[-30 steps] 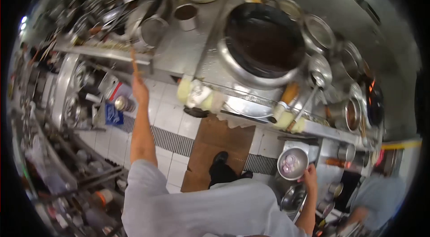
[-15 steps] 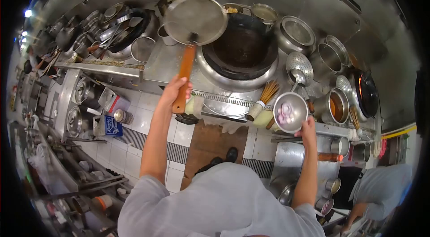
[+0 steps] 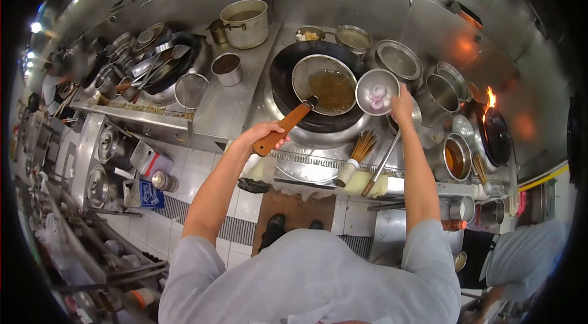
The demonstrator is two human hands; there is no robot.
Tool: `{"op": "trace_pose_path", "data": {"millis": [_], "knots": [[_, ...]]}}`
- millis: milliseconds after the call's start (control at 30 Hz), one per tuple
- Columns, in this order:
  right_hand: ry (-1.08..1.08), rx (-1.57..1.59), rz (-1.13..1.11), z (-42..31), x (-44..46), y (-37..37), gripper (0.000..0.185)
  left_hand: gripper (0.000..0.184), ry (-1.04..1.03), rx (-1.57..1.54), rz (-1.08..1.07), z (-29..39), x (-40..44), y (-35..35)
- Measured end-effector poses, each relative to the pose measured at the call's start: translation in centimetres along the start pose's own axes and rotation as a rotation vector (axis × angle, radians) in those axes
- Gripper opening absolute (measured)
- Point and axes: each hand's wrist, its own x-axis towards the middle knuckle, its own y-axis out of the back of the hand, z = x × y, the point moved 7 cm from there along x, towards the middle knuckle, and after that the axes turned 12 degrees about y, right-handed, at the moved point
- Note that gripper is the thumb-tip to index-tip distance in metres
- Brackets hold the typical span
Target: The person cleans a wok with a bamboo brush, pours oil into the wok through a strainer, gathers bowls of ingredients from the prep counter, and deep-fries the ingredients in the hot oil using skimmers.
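Strainer (image 3: pixel 309 73) and bowl (image 3: pixel 365 88) occupy the person's two hands. The left hand (image 3: pixel 263 138) wraps its fingers around the lower part of the strainer's wooden handle (image 3: pixel 288 125), and the round mesh lies within the outline of a dark wok (image 3: pixel 282 60), with brownish liquid showing at it. Whether the mesh touches the wok's wall cannot be told. The right hand (image 3: pixel 402 106) pinches the right side of the metal bowl, which holds purple-and-white onion slices (image 3: pixel 379 98). This bowl overlaps the wok's right edge in view, just beside the strainer; contact between them is unclear.

At the front edge of the bench (image 3: pixel 254 79) lies a bristle brush (image 3: pixel 356 155), near the long handle of a perforated ladle (image 3: pixel 381 165). To the right, flame (image 3: pixel 491 98) rises beside another wok (image 3: pixel 499 140), and a pot (image 3: pixel 446 162) contains orange liquid.
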Motion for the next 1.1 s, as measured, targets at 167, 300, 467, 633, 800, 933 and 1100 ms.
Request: {"op": "trace_pose_path", "data": {"millis": [167,300,467,633,800,933,1100], "knots": [[0.392,-0.574,-0.321,-11.0,5.1,-11.5,0.044,0.048,0.009,-0.095,-0.098,1.3,-1.8,1.9],[0.643,-0.643,-0.224,-15.2,7.5,-17.5,0.038,0.069,-0.059,-0.087,-0.175,0.9,-3.8,2.5],[0.549,-0.83,-0.166,-16.4,10.8,-15.1,0.045,0.066,-0.072,-0.23,-0.141,-2.2,-8.7,3.8],[-0.056,-0.332,-0.018,-13.2,12.4,-7.6,0.05,0.046,-0.316,-0.404,0.421,-10.5,-18.7,11.9],[-0.233,0.475,-0.46,-19.7,8.2,-10.8,0.056,0.038,-0.423,-0.677,1.048,-24.1,-26.4,22.9],[-0.05,0.64,-0.881,-33.2,2.4,-17.9,0.054,0.034,-0.486,-0.727,1.203,-26.5,-28.0,26.6],[0.071,0.557,-1.102,-44.4,-4.6,-23.5,0.052,0.016,-0.912,0.435,1.376,-6.6,-30.9,17.2]]}}
